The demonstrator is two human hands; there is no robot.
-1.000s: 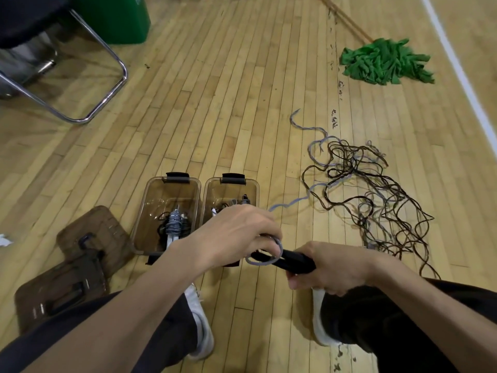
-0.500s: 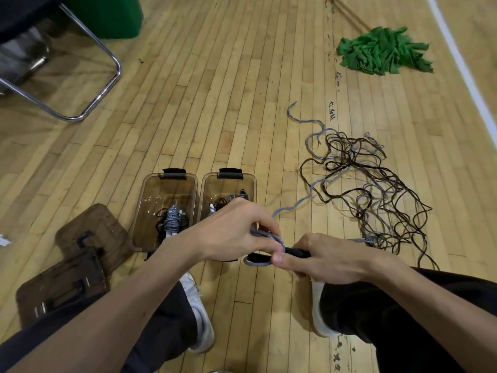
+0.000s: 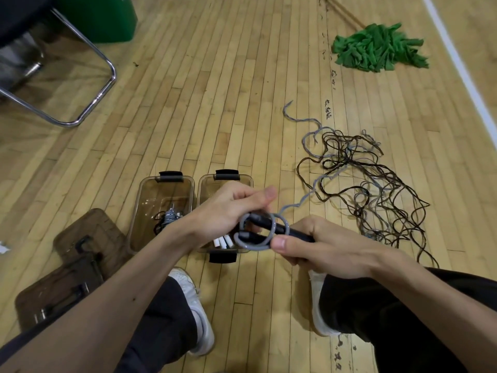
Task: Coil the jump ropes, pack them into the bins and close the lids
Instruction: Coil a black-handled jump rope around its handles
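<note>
My right hand [image 3: 320,244] grips the black handles [image 3: 271,227] of a grey jump rope [image 3: 254,247], thumb pressing a loop against them. My left hand [image 3: 228,208] pinches the grey cord, which makes two loops round the handles and trails right to a tangled pile of dark and grey ropes [image 3: 368,189] on the floor. Two clear brown bins stand open under my hands: the left bin [image 3: 150,189] holds a coiled grey rope [image 3: 169,216]; the right bin [image 3: 207,184] shows white handles [image 3: 222,241]. Two brown lids [image 3: 78,254] lie at lower left.
A chrome chair frame [image 3: 88,109] and a green container [image 3: 102,17] stand at upper left. A green mop head [image 3: 376,49] lies at upper right beside a white floor line [image 3: 462,68]. My white shoes [image 3: 199,313] and dark trouser legs fill the bottom.
My left hand has swung the grey cord round the handles, adding a second, wider loop. The grey cord on the floor has been drawn in toward me.
</note>
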